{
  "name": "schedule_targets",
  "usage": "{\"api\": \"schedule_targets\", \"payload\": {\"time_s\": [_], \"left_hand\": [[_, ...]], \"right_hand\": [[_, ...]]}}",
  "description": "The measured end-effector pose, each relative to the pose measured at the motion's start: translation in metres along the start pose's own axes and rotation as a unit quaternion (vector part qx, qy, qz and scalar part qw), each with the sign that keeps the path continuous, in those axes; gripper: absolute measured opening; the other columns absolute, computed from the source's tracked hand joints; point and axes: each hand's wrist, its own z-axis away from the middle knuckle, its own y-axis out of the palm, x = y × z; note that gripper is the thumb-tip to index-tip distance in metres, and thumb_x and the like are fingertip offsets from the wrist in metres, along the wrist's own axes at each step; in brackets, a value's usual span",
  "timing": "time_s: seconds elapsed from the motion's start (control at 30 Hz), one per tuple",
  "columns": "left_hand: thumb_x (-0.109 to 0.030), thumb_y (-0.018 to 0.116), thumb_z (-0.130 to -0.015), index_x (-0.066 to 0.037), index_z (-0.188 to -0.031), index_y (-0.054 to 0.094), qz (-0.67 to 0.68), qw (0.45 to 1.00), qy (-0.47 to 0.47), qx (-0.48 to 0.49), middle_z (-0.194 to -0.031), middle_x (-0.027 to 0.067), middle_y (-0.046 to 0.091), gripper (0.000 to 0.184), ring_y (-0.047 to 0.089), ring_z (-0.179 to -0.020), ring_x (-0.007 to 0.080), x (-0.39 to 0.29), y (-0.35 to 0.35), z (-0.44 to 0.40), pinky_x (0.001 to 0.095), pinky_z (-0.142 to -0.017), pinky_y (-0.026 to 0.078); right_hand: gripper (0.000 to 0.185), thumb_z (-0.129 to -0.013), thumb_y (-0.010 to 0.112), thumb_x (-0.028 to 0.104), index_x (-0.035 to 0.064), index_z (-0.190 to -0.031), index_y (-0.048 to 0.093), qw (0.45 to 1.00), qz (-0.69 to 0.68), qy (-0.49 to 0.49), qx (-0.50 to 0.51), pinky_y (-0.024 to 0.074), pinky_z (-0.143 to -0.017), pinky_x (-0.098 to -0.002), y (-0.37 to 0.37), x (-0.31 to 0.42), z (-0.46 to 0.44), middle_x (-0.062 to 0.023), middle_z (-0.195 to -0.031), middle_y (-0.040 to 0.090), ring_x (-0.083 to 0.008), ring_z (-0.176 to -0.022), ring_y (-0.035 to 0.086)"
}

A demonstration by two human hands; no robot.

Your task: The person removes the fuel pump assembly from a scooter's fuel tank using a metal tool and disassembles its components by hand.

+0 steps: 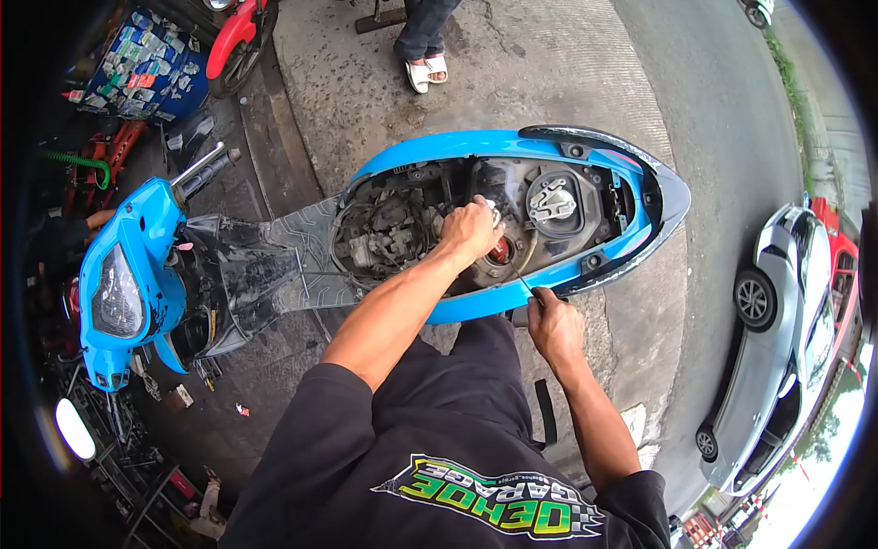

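A blue scooter (476, 305) lies across the view with its seat off and its inner parts bare. My left hand (470, 229) reaches into the open body, its fingers closed at a pale part beside the fuel tank cap (552, 200); what they hold is mostly hidden. Just below that hand sits a red-brown part (498, 250). My right hand (556, 328) is closed at the near blue edge, around the end of a thin metal tool (522, 280) that points into the body toward the red-brown part.
Another person's feet in white sandals (426, 73) stand beyond the scooter. The handlebar and headlight (119, 291) are at the left. A blue drum (151, 69) and a red motorcycle (233, 46) stand upper left. A silver car (777, 339) is at the right.
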Motion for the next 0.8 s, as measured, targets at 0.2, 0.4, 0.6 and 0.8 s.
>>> {"api": "schedule_targets", "payload": {"time_s": [0.2, 0.4, 0.6, 0.8], "left_hand": [[-0.041, 0.071, -0.090, 0.008, -0.116, 0.053, 0.014, 1.000, -0.011, -0.001, -0.099, 0.0277, 0.072, 0.058, 0.072, -0.097, 0.0417, -0.001, 0.000, 0.003, 0.0494, -0.084, 0.058], [-0.042, 0.071, -0.089, 0.008, -0.115, 0.055, 0.004, 1.000, -0.006, -0.030, -0.096, 0.0267, 0.073, 0.059, 0.072, -0.093, 0.0414, -0.002, 0.004, 0.001, 0.0492, -0.082, 0.059], [-0.042, 0.073, -0.087, 0.008, -0.115, 0.054, 0.021, 0.998, -0.037, -0.042, -0.094, 0.0269, 0.073, 0.060, 0.073, -0.092, 0.0413, -0.007, 0.005, 0.000, 0.0485, -0.080, 0.060], [-0.040, 0.071, -0.089, 0.006, -0.114, 0.053, -0.030, 0.995, 0.014, -0.098, -0.092, 0.0263, 0.073, 0.055, 0.073, -0.091, 0.0410, -0.009, 0.015, 0.005, 0.0492, -0.079, 0.060]], "right_hand": [[0.024, -0.092, 0.065, 0.022, 0.0071, -0.110, 0.072, 0.998, 0.005, -0.032, 0.051, 0.0556, -0.072, -0.0543, 0.011, -0.004, -0.006, -0.0252, -0.081, 0.070, -0.0451, -0.077, 0.069], [0.030, -0.099, 0.065, 0.018, -0.0045, -0.118, 0.070, 0.929, -0.355, 0.077, 0.074, 0.0475, -0.061, -0.0266, 0.036, -0.052, -0.018, -0.0031, -0.079, 0.069, -0.0088, -0.068, 0.059], [0.027, -0.104, 0.057, 0.014, 0.0008, -0.127, 0.059, 0.619, -0.723, 0.278, 0.128, 0.0238, -0.042, -0.0211, 0.054, -0.058, 0.003, 0.0076, -0.062, 0.035, -0.0037, -0.045, 0.029], [0.027, -0.103, 0.060, 0.016, 0.0025, -0.126, 0.062, 0.642, -0.703, 0.291, 0.089, 0.0252, -0.042, -0.0200, 0.065, -0.037, 0.015, 0.0069, -0.065, 0.040, -0.0021, -0.048, 0.031]]}}
